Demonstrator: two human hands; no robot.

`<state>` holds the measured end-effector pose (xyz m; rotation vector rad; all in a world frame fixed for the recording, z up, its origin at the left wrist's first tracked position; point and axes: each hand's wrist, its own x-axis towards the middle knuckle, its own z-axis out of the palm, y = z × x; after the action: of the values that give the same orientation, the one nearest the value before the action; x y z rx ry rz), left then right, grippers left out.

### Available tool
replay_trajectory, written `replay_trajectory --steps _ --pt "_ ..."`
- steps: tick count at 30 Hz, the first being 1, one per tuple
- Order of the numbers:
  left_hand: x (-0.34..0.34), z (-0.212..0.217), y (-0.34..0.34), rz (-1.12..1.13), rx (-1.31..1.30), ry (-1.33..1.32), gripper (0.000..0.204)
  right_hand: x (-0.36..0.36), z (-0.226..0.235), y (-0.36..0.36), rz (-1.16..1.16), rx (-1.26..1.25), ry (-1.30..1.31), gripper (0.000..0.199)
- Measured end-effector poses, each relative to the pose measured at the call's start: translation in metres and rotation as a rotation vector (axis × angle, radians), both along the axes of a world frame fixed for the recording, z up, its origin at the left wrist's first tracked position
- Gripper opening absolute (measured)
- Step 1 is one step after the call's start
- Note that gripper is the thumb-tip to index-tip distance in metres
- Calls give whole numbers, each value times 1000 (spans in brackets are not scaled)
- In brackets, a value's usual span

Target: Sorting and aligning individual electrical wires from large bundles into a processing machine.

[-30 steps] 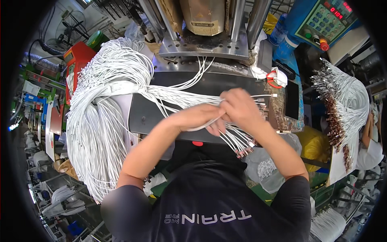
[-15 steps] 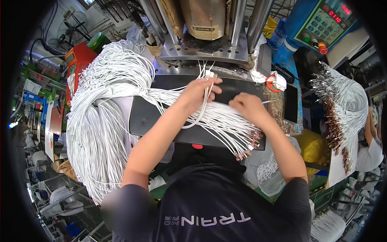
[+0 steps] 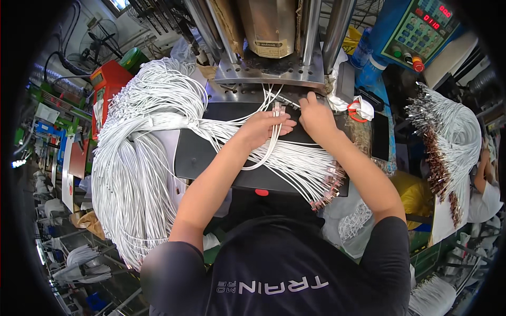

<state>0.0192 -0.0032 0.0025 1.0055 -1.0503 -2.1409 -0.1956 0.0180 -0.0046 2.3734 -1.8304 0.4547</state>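
Observation:
My left hand (image 3: 263,128) is closed around a few white cables with connector ends (image 3: 279,109), which stand up from its fingers and loop down below it. Farther right, my right hand (image 3: 318,120) has its fingers curled at the near end of a slim metal bar (image 3: 288,101), in front of the press's lower plate; its fingertips are partly hidden. Under both hands, a fan of white cables (image 3: 295,160) lies across the black table (image 3: 197,155), their brownish connector ends (image 3: 328,189) at the right. More white cables (image 3: 267,94) run to the press bed.
The press (image 3: 270,72) with steel columns stands straight ahead. A large tied heap of white cables (image 3: 134,184) hangs at the left. A blue control box (image 3: 421,34) with buttons is at the far right, above a roll of tape (image 3: 360,109). Another cable bundle (image 3: 448,142) hangs at the right.
My right hand has moved up and away from the cable fan to the metal bar by the press. My left hand still holds its cables, with the connector ends now pointing up more.

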Motion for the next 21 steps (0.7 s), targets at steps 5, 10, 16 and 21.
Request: replay_trajectory --steps 5,10,16,21 --pt "-13 -1 3 -111 -112 -149 28 -26 -33 10 202 146 -722 29" --pt "-26 -5 2 -249 -188 -277 27 -23 13 24 -198 782 -1418 29" --pt "-32 6 5 -276 -228 -378 27 -12 -5 34 -149 509 -1415 35" --pt "-34 8 9 -239 -212 -319 27 -10 -26 26 -124 399 -1268 35"
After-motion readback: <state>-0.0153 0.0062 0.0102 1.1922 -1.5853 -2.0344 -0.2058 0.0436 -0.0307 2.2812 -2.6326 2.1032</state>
